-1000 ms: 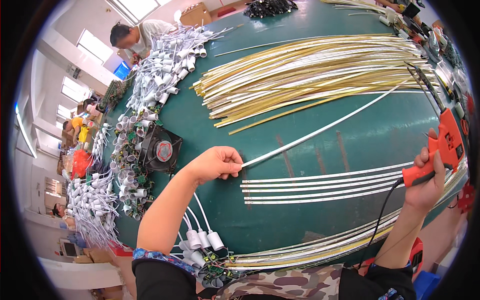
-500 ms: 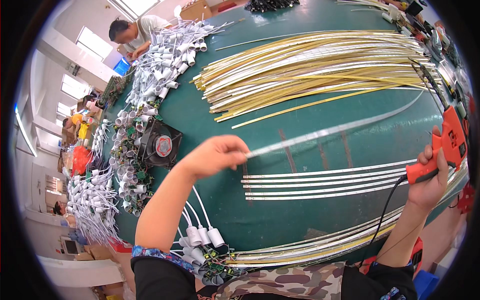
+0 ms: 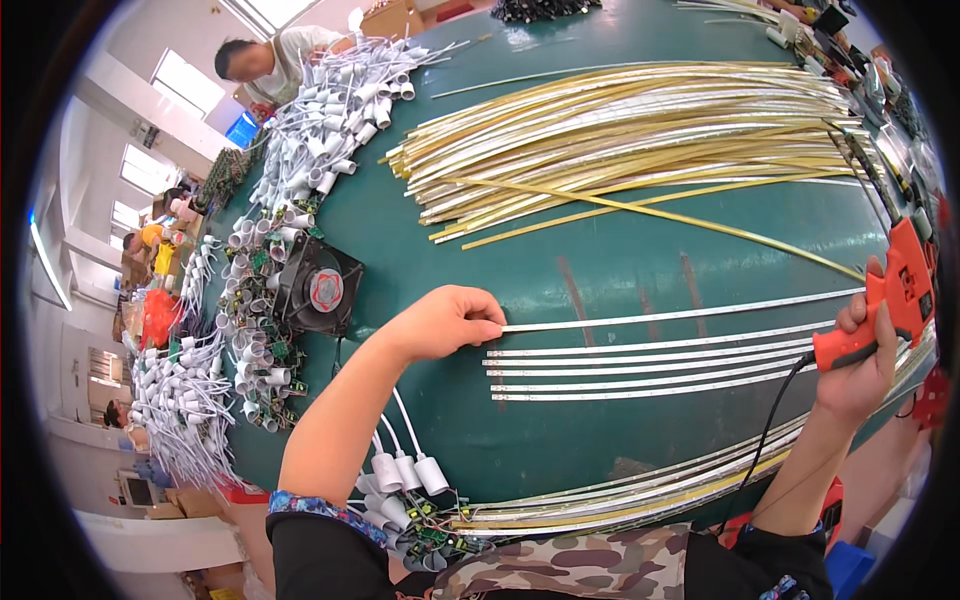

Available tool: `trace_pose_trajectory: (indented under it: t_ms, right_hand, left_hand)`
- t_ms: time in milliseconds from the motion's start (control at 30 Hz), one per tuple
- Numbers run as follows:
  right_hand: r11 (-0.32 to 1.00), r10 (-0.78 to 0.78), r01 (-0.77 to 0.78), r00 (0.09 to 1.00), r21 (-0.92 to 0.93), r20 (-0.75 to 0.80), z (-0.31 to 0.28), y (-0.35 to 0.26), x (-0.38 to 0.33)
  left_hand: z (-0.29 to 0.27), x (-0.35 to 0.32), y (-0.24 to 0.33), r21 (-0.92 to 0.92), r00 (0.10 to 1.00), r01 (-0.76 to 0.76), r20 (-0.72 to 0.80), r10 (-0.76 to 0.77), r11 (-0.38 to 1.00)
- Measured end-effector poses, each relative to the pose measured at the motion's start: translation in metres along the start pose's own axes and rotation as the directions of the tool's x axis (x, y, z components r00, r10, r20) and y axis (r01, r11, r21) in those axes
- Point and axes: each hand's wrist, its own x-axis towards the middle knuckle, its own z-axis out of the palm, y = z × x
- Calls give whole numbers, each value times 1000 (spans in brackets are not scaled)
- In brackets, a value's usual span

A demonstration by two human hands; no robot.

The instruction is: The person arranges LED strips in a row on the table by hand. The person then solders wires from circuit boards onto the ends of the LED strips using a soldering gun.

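Observation:
The end of a thin white LED strip (image 3: 680, 315) is pinched in the fingers of my left hand (image 3: 452, 322). This strip lies almost flat on the green table, just beyond a row of several similar strips (image 3: 640, 349) set side by side. My right hand (image 3: 858, 365) grips a red and black soldering gun (image 3: 905, 275) at the right, its long metal tip end pointing away from me. A black cord (image 3: 765, 440) hangs from its handle. The far end of the held strip reaches the soldering gun and is partly hidden there.
A big heap of yellow and white strips (image 3: 620, 140) covers the far table. White lamp bases with wires (image 3: 325, 120) and circuit boards line the left side, beside a black fan (image 3: 322, 288). More strips (image 3: 620, 500) lie along the near edge. A co-worker (image 3: 270, 65) leans in at far left.
My left hand has come down nearer, laying the bowed, raised strip straight near the row. One yellow strip now slants out of the heap toward my right hand, which keeps the soldering gun.

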Motion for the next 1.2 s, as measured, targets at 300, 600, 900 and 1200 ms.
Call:
trace_pose_trajectory:
  t_ms: [300,600,900,1200]
  right_hand:
    - [1000,21,-21,999,-16,39,-1,1,1]
    - [999,-3,3,1000,-34,4,1,-2,0]
    - [999,17,-16,1000,-28,23,0,3,-2]
    - [997,-7,5,1000,-73,-22,3,0,0]
  left_hand:
    - [2,8,28,318,985,115,84,-149,941]
    - [-6,18,43,642,980,163,-15,-200,749]
    - [-85,86,-2,920,628,106,-357,692,378]
    - [-104,69,13,954,524,-132,-164,835,271]
